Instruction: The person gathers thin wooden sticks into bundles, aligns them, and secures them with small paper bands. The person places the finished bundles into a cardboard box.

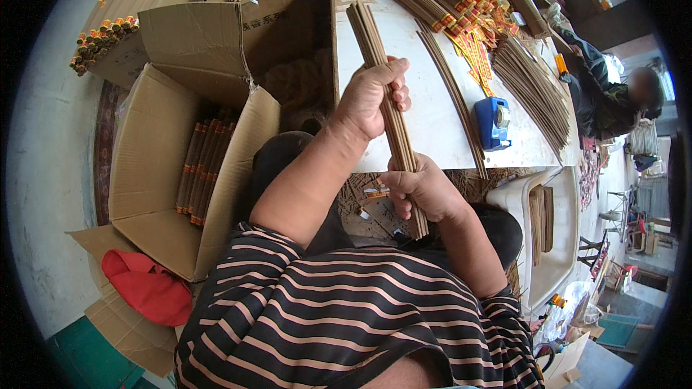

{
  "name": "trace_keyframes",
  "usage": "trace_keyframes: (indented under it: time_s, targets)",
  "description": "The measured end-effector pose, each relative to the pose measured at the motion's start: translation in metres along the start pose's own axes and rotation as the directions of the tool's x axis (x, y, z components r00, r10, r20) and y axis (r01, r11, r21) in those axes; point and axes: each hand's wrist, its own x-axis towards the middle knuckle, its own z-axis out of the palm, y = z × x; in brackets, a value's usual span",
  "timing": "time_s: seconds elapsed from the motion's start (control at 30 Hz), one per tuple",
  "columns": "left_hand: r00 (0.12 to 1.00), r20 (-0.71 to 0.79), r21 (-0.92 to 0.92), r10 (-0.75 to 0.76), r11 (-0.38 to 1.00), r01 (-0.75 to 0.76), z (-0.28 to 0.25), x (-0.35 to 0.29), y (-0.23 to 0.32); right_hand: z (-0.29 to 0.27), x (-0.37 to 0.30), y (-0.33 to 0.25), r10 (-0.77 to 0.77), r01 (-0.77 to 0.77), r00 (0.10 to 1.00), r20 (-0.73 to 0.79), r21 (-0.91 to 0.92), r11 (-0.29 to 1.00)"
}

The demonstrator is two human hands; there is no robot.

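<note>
Far L, banded stick bundles (126,11) are stacked on a carton (130,59). Nearer me, a red cloth item (148,287) lies by an open cardboard box (144,151); inside that, more red-and-yellow-banded bundles (205,166) lie side by side. Then my L hand (371,94), fingers closed round the upper part of a bunch of thin brown sticks (398,133). Bunch is tilted, top end leaning L over the table (432,130), bottom end toward my lap. My R hand (425,187) is lower and a bit R, wrapped round the same bunch nr its bottom end. R of that, on the table: a narrow row of sticks (453,94), red-and-yellow strips (472,57), a blue tape dispenser (492,126) just beside the row, & a big loose pile of sticks (532,94). Below the table's R part, a white bin (561,259) w/ brown bundles (542,223) in it. Far R, another person (598,94) in dark clothes.
</note>
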Motion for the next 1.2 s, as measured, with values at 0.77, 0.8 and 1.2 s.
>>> trace_keyframes:
  time_s: [0.77,0.8,1.2]
  targets:
    - [0.976,-0.180,0.166,0.121,0.982,-0.091,0.006,-0.002,0.002,0.007,0.012,0.007,-0.181,0.077,0.955,-0.236,-0.390,0.918]
    - [0.987,-0.140,0.099,0.085,0.993,-0.071,0.005,-0.003,0.003,0.005,0.007,0.002,-0.125,0.086,0.980,-0.156,-0.235,0.968]
    - [0.998,-0.011,0.028,0.062,0.998,-0.062,0.001,-0.003,0.008,0.007,0.003,0.005,-0.100,0.081,0.989,-0.106,-0.173,0.982]
